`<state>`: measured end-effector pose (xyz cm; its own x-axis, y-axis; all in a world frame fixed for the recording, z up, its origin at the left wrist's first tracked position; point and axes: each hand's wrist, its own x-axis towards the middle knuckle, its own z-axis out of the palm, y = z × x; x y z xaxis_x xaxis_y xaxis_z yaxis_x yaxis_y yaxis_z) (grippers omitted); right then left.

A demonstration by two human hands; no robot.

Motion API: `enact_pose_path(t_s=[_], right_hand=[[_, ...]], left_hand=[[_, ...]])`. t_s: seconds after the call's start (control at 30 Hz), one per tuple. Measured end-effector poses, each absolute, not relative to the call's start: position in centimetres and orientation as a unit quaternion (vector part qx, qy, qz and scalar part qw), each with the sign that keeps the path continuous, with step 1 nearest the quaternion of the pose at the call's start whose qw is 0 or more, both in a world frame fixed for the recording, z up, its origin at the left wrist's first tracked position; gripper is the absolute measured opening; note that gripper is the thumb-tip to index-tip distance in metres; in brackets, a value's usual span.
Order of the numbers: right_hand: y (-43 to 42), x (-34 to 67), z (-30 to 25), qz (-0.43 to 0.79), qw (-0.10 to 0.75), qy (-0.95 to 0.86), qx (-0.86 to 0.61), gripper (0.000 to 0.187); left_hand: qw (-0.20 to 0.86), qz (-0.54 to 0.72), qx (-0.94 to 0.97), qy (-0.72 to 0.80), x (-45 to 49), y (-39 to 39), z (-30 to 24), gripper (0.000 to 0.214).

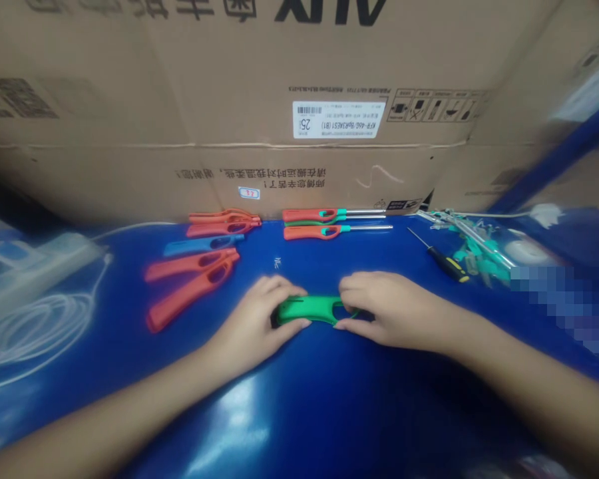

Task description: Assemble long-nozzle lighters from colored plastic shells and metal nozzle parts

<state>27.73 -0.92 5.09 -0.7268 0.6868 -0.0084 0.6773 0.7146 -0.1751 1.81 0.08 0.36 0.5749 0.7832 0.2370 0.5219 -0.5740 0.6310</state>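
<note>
A green lighter handle lies level between my two hands, just above or on the blue table. My left hand grips its closed end, thumb along the near side and fingers over the far side. At the other end, my right hand pinches the part around the trigger opening; its fingertips hide the tip. Beyond them are long-nosed lighters with metal tubes, two with red handles and one with green. Loose red handles and a blue handle lie to the left.
A large cardboard box stands upright along the table's back. On the right are a screwdriver and a pile of metal tubes with teal parts. White cable is coiled at left beside a power strip.
</note>
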Motion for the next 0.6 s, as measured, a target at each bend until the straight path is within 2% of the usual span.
enact_pose_path(t_s=[0.17, 0.37, 0.6], right_hand=[[-1.8, 27.2, 4.1, 0.021, 0.052, -0.934, -0.352, 0.025], [-1.5, 28.4, 3.8, 0.037, 0.102, -0.939, -0.327, 0.022], [-1.2, 28.4, 3.3, -0.005, 0.129, -0.927, -0.352, 0.029]], left_hand=[[0.26, 0.267, 0.844, 0.386, 1.8, 0.2, 0.4, 0.024], [0.258, 0.273, 0.844, 0.382, 1.9, 0.1, 0.3, 0.025], [0.244, 0.278, 0.846, 0.384, 1.8, 0.2, 0.2, 0.031]])
